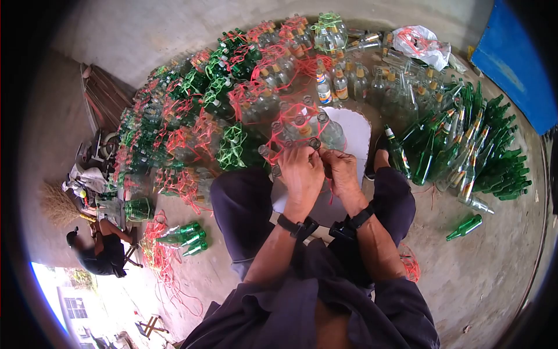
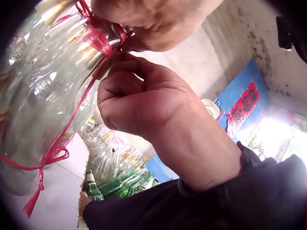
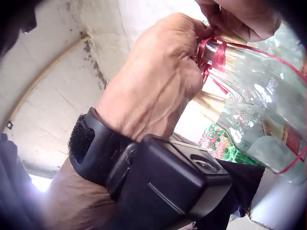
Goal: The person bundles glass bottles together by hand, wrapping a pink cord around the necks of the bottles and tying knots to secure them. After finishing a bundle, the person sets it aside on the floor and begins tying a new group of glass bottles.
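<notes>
Clear glass bottles [image 1: 332, 132] stand grouped on a white board [image 1: 361, 131] between the person's knees. Red plastic twine [image 2: 98, 40] is wrapped round their necks, and a knotted red loop [image 2: 53, 155] runs lower across the group. My left hand [image 1: 302, 177] is bent at the nearest bottle neck, its fingers pinching the twine. Close beside it, the right hand [image 1: 343, 174] pinches the twine too, fingertips almost meeting the left ones. In the right wrist view, red twine [image 3: 218, 55] circles a neck right by the left hand [image 3: 163, 67]. The fingertips are partly hidden.
Many bottles tied with red and green twine [image 1: 232, 145] fill the left and back. Loose green bottles [image 1: 500, 157] lie piled at right, one green bottle [image 1: 465, 227] apart. Tangled red twine [image 1: 157, 244] lies on the left floor. Another person [image 1: 102, 250] sits far left.
</notes>
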`<move>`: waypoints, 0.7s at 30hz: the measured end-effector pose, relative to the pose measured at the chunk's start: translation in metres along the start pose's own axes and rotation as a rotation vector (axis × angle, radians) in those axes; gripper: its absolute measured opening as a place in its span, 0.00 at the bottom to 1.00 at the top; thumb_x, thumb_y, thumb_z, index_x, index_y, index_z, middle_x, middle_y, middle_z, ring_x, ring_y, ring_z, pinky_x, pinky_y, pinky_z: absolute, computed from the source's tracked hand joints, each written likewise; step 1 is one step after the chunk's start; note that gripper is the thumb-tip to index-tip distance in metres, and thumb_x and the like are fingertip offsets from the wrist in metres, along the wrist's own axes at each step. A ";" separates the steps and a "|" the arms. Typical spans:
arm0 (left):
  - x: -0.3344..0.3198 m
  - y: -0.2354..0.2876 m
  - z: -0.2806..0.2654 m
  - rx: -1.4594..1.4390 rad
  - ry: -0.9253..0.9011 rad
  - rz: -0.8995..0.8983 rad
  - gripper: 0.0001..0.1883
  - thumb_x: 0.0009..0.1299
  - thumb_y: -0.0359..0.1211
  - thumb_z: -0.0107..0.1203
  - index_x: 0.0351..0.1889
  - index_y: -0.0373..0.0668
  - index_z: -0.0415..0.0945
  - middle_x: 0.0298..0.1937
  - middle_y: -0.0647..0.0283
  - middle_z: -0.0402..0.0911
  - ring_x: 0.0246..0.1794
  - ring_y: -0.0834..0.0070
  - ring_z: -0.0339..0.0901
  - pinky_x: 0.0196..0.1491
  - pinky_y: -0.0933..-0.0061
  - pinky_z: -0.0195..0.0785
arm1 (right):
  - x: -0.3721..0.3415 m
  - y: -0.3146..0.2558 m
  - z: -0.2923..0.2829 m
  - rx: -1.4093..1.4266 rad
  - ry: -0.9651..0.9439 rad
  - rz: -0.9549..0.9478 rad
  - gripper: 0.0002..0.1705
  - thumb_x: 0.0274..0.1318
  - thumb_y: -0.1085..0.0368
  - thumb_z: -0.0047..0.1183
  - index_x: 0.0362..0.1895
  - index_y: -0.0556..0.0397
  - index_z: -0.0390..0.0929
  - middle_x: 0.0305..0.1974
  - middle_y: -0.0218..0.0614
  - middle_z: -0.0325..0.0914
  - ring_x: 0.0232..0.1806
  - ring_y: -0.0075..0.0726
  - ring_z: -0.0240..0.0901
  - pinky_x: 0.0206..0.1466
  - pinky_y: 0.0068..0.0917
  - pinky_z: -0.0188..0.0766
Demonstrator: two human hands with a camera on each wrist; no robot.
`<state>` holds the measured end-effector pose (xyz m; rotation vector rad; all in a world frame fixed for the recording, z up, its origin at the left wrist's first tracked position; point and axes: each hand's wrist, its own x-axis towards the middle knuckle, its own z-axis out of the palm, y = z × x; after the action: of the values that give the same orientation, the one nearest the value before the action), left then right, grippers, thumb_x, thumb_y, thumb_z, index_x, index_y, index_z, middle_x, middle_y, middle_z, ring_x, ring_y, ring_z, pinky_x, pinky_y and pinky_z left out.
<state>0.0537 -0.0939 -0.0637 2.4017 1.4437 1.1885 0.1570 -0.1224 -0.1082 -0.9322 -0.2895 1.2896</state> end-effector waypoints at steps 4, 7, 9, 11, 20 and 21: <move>-0.004 -0.006 0.005 0.002 0.041 0.017 0.08 0.59 0.25 0.64 0.33 0.42 0.76 0.34 0.53 0.81 0.41 0.49 0.77 0.50 0.50 0.66 | 0.002 0.003 0.005 0.037 0.031 0.011 0.14 0.63 0.63 0.62 0.24 0.53 0.84 0.18 0.21 0.71 0.17 0.14 0.56 0.21 0.21 0.48; -0.005 -0.008 0.006 0.011 0.070 0.045 0.08 0.58 0.24 0.63 0.33 0.41 0.75 0.33 0.53 0.80 0.40 0.49 0.77 0.48 0.49 0.67 | -0.002 -0.001 0.009 0.050 0.079 0.032 0.12 0.63 0.63 0.62 0.29 0.56 0.86 0.20 0.23 0.74 0.18 0.15 0.58 0.20 0.21 0.50; -0.007 -0.011 0.009 -0.026 0.071 0.041 0.09 0.57 0.24 0.61 0.33 0.42 0.74 0.34 0.54 0.78 0.42 0.51 0.75 0.48 0.50 0.65 | -0.003 -0.002 0.005 0.058 0.052 0.051 0.11 0.64 0.63 0.62 0.31 0.57 0.86 0.21 0.24 0.75 0.16 0.15 0.59 0.18 0.20 0.51; -0.006 -0.010 0.008 -0.031 0.079 0.043 0.09 0.57 0.24 0.61 0.33 0.42 0.74 0.34 0.54 0.78 0.42 0.50 0.75 0.48 0.50 0.65 | -0.003 -0.003 0.003 0.067 0.023 0.071 0.10 0.65 0.63 0.62 0.33 0.57 0.85 0.21 0.25 0.75 0.14 0.15 0.60 0.17 0.19 0.52; -0.001 0.000 0.002 -0.033 0.094 -0.027 0.09 0.58 0.22 0.61 0.34 0.40 0.75 0.33 0.56 0.82 0.40 0.50 0.78 0.48 0.51 0.69 | -0.002 -0.003 0.002 0.030 0.023 0.068 0.10 0.60 0.65 0.61 0.27 0.56 0.85 0.18 0.23 0.72 0.13 0.15 0.54 0.17 0.23 0.46; 0.000 0.002 0.001 -0.057 0.095 -0.052 0.08 0.58 0.22 0.61 0.34 0.40 0.75 0.33 0.57 0.82 0.39 0.51 0.78 0.48 0.51 0.70 | 0.000 0.001 0.000 0.009 0.023 0.058 0.10 0.61 0.65 0.62 0.27 0.54 0.84 0.18 0.22 0.71 0.14 0.15 0.54 0.17 0.21 0.46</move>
<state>0.0556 -0.0947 -0.0637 2.2849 1.4685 1.3293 0.1561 -0.1222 -0.1086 -0.9535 -0.2403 1.3312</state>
